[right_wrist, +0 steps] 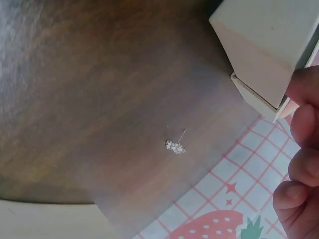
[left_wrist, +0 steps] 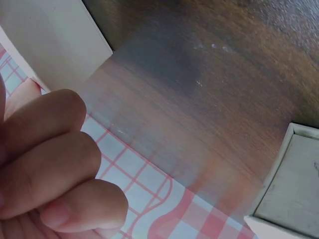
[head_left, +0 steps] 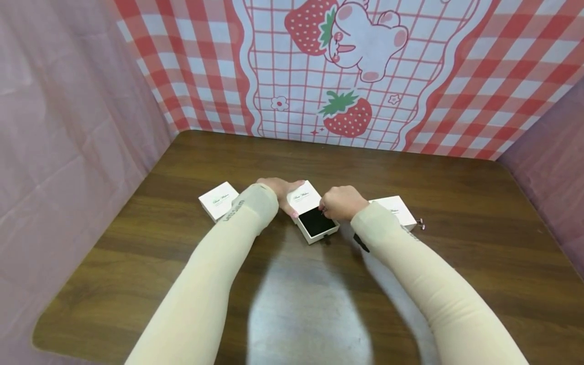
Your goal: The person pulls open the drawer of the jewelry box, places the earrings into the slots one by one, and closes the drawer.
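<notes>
My left hand point(head_left: 280, 189) grips the white sleeve point(head_left: 303, 197) of a small drawer box, thumb at the near side and fingers at the far side. The drawer, lined with black foam point(head_left: 315, 223), is pulled out toward me. Over the foam's right edge, my right hand point(head_left: 343, 202) has its fingers curled, thumb and forefinger pinching a tiny thing mostly hidden by the fingertips; I cannot tell its kind. On the table below the right wrist lies a sparkling stud earring point(right_wrist: 175, 146) with a thin post.
A second white box point(head_left: 219, 199) lies to the left, partly behind the left sleeve. Another white box point(head_left: 396, 209) sits to the right behind the right forearm, with small shiny pieces point(head_left: 421, 223) beside it. A patterned cloth point(head_left: 347, 116) hangs along the table's back edge.
</notes>
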